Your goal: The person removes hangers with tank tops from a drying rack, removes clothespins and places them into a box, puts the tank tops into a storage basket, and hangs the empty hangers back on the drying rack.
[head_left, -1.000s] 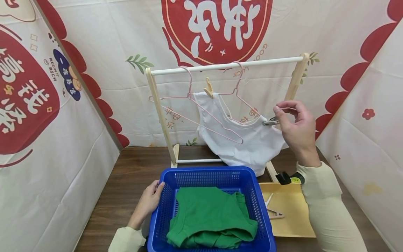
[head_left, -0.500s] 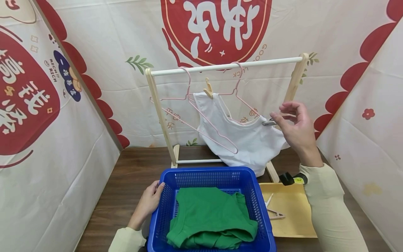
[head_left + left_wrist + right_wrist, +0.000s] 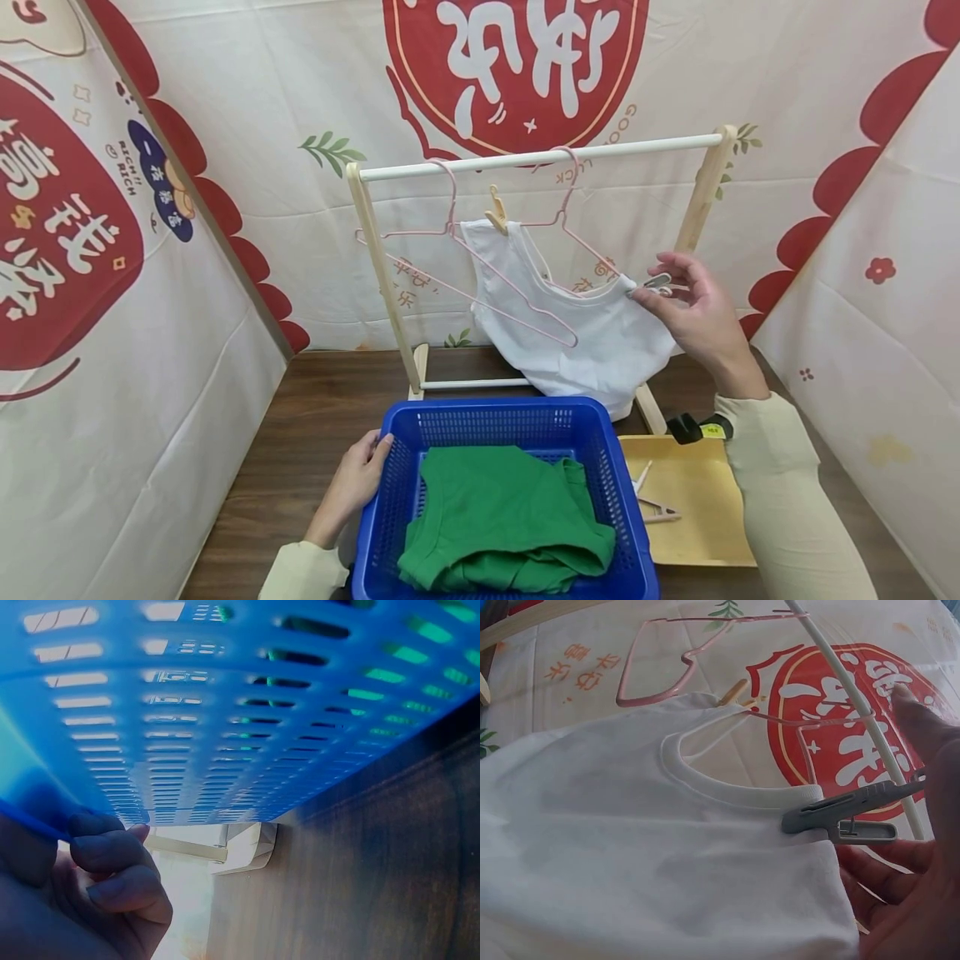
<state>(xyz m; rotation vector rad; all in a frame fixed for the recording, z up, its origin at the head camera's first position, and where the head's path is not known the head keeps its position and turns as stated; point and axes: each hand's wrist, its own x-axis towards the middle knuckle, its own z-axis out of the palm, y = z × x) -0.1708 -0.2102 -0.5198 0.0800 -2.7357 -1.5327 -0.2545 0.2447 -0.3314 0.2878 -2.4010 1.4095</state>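
In the head view a white sleeveless top (image 3: 570,333) hangs from a pink hanger (image 3: 592,250). A grey clothespin (image 3: 844,810) is clamped on its shoulder strap, while a yellow clothespin (image 3: 497,210) sits on the other strap. Around the grey clothespin my right hand (image 3: 701,321) has its thumb and fingers spread, not squeezing its handles. My left hand (image 3: 358,471) grips the left rim of a blue basket (image 3: 495,406), with curled fingers outside it in the left wrist view. Folded green cloth (image 3: 502,508) lies in the basket.
A wooden rack with a white rail (image 3: 637,150) stands behind the basket. An unloaded pink hanger (image 3: 517,308) hangs on its left, overlapping the top. At right a yellow tray (image 3: 705,508) holds light clothespins (image 3: 660,512). Printed cloth walls (image 3: 225,150) enclose the table.
My right hand has shifted slightly down and its fingers have come off the clothespin's handles, which now show between thumb and fingers. The empty hanger sways. My left hand stays on the basket.
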